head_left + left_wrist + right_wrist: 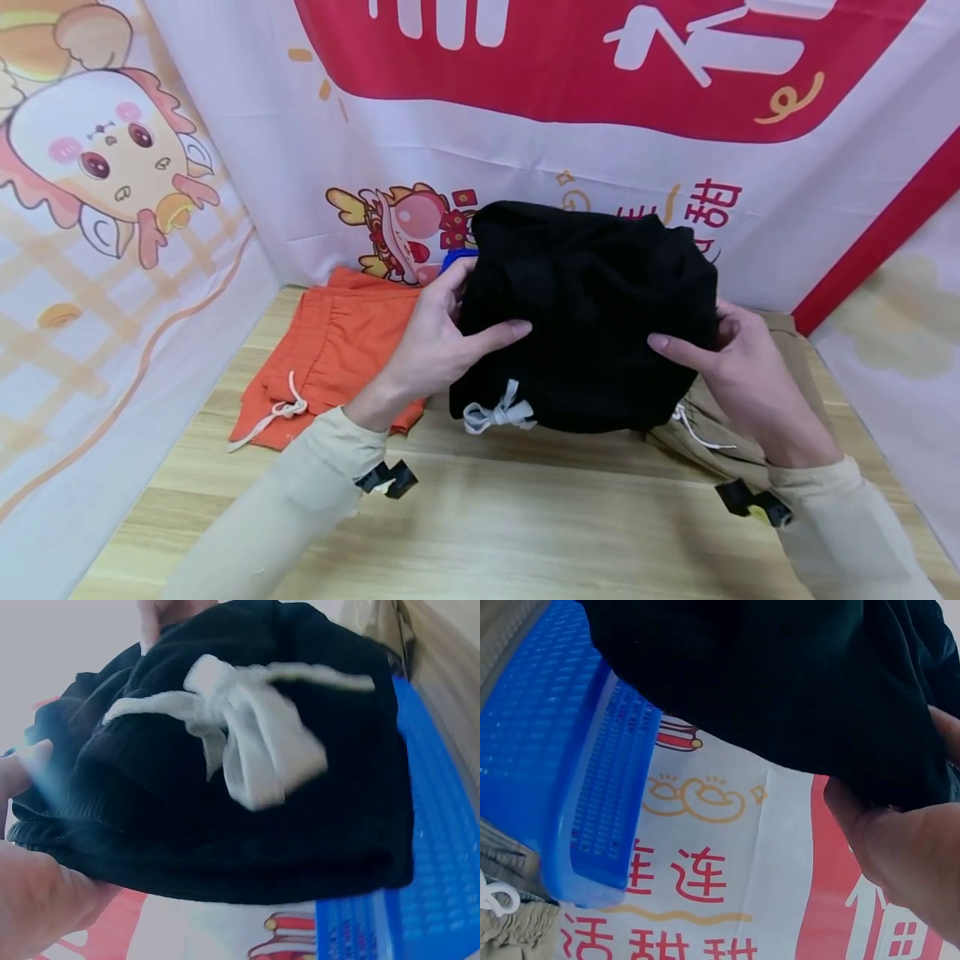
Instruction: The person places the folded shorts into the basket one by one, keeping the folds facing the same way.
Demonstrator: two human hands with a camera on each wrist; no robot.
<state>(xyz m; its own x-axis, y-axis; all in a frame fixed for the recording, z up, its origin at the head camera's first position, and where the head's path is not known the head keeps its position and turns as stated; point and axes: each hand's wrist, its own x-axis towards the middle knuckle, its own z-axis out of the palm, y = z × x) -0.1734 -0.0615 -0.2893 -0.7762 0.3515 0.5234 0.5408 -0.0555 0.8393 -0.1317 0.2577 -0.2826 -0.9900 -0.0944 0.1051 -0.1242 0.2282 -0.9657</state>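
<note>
A folded black garment with a pale drawstring bow is held up over the table between both hands. My left hand grips its left side, thumb on the near face and fingers behind. On the opposite side my right hand holds it the same way, its fingers partly hidden by the cloth. In the left wrist view the bow hangs loose on the dark fabric. Behind and below the garment is a blue plastic basket, mostly covered by it in the head view.
Orange shorts with a white drawstring lie folded on the wooden table at left. Khaki trousers or shorts lie at right, partly under my right arm. A printed cloth backdrop stands behind the table and along both sides.
</note>
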